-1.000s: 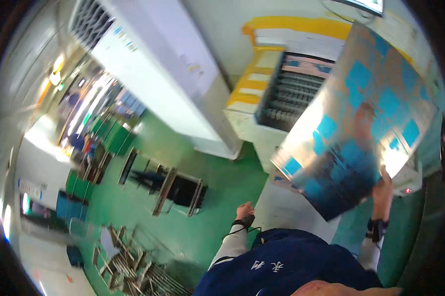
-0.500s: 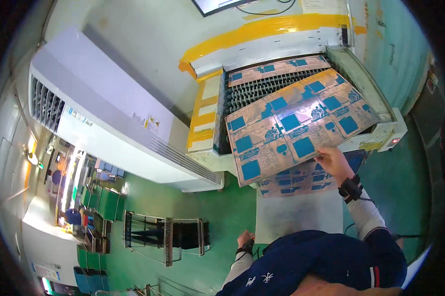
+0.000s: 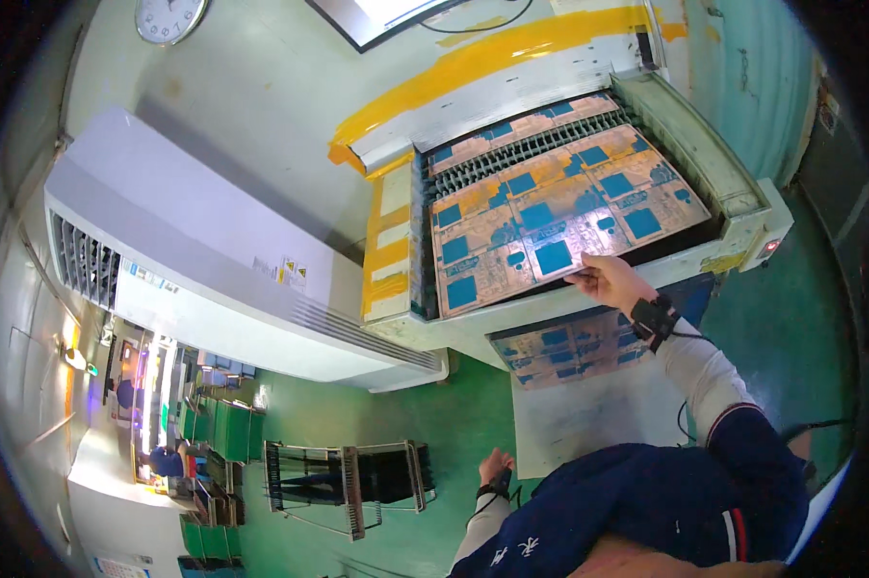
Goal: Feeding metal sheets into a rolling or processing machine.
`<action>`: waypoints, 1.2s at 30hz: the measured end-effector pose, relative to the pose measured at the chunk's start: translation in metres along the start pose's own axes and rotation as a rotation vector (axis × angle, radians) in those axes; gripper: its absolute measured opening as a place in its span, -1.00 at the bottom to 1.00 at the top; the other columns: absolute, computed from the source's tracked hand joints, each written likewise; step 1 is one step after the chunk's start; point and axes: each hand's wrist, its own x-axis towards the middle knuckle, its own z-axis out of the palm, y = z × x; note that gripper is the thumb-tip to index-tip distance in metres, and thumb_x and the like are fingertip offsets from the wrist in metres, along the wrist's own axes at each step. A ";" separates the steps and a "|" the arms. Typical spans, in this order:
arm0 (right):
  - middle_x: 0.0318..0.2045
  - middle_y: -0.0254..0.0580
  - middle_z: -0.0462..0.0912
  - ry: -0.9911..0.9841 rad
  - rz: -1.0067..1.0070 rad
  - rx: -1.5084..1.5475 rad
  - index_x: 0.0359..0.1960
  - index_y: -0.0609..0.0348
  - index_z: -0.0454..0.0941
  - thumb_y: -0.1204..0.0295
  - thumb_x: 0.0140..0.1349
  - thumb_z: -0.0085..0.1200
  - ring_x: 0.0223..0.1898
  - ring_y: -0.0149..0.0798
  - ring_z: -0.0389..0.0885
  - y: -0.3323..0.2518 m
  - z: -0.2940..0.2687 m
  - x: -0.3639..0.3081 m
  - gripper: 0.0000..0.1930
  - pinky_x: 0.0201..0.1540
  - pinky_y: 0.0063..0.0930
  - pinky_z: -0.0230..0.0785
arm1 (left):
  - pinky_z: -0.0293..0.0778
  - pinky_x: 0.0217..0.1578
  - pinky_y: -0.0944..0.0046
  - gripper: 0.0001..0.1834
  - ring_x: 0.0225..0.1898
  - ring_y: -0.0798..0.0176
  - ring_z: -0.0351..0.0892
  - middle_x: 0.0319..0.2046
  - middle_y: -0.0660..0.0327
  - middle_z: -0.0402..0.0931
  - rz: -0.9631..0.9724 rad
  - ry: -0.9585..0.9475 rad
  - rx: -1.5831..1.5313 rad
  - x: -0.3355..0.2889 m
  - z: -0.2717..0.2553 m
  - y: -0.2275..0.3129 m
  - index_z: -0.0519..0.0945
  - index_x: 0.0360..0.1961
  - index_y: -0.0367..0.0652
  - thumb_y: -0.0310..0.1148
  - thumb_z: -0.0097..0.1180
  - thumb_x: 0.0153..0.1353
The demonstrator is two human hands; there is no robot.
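Note:
My right hand (image 3: 612, 281) pinches the front edge of a copper-coloured circuit board panel (image 3: 577, 231) with blue squares, thumb on top and fingertips underneath. The panel lies slightly askew over the black rollers (image 3: 531, 154) of a conveyor machine, its front edge near the machine's front rail. Farther back, a second copper panel (image 3: 511, 129) with blue squares lies on the rollers, partly under the machine's hood. Low beside my body, my left hand (image 3: 495, 466) hangs with loosely bent fingers apart and nothing in it.
Under the machine's front rail stand more patterned panels (image 3: 569, 349) above a pale board (image 3: 588, 424). A tall white air-conditioning unit (image 3: 213, 260) is at the left. A metal rack (image 3: 352, 482) stands on the green floor. A red-lit switch (image 3: 770, 246) sits at the machine's right corner.
My right hand has lowered the panel onto the rollers, moving it away from me and slightly left. The view has shifted, bringing a wall clock in. My left hand's fingers have loosened.

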 end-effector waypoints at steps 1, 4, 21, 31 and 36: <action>-0.40 -0.14 0.56 -0.036 0.064 -0.034 -0.33 0.21 0.41 0.35 0.18 -0.04 -0.46 -0.33 0.53 -0.005 0.024 -0.008 -0.82 -0.42 -0.55 0.40 | 0.42 -0.53 0.16 -0.75 -0.42 0.15 0.55 -0.45 0.14 0.53 -0.028 0.044 -0.129 -0.003 -0.005 -0.013 0.34 -0.42 -0.16 -0.33 0.14 -0.07; -0.34 -0.09 0.59 -0.001 0.150 -0.164 -0.27 0.25 0.43 0.26 0.19 -0.05 -0.41 -0.34 0.56 -0.018 0.048 -0.027 -0.73 -0.45 -0.58 0.38 | 0.40 -0.58 0.16 -0.79 -0.49 0.15 0.51 -0.50 0.17 0.49 -0.061 0.106 -0.521 0.013 0.001 -0.038 0.35 -0.42 -0.14 -0.35 0.11 -0.04; -0.52 -0.24 0.50 0.458 -0.220 -0.441 -0.35 0.23 0.47 0.39 0.12 -0.05 -0.59 -0.35 0.48 0.013 -0.217 -0.128 -0.84 -0.54 -0.53 0.39 | 0.42 -0.34 0.23 -0.61 -0.20 0.16 0.45 -0.12 0.21 0.38 -0.063 -0.020 -1.292 0.156 -0.113 0.086 0.33 0.01 -0.07 -0.43 0.02 0.12; -0.31 -0.24 0.48 0.614 -0.635 -0.749 0.21 -0.04 0.08 0.60 0.00 0.02 -0.46 -0.35 0.46 0.007 -0.339 -0.114 -0.32 -0.56 -0.43 0.35 | 0.32 -0.27 0.34 -0.25 -0.02 0.33 0.26 0.20 0.22 0.01 0.049 -0.033 -0.982 0.183 -0.117 0.153 0.04 0.25 -0.03 -0.34 0.13 0.07; -0.36 -0.24 0.49 0.671 -0.318 -0.440 0.22 -0.06 0.08 0.66 -0.02 -0.02 -0.55 -0.35 0.45 0.025 -0.297 -0.086 -0.29 -0.59 -0.46 0.32 | 0.29 -0.40 0.43 -0.35 -0.12 0.35 0.34 0.10 0.24 0.17 0.041 0.182 -0.965 0.166 -0.119 0.153 0.07 0.22 0.09 -0.43 0.01 0.12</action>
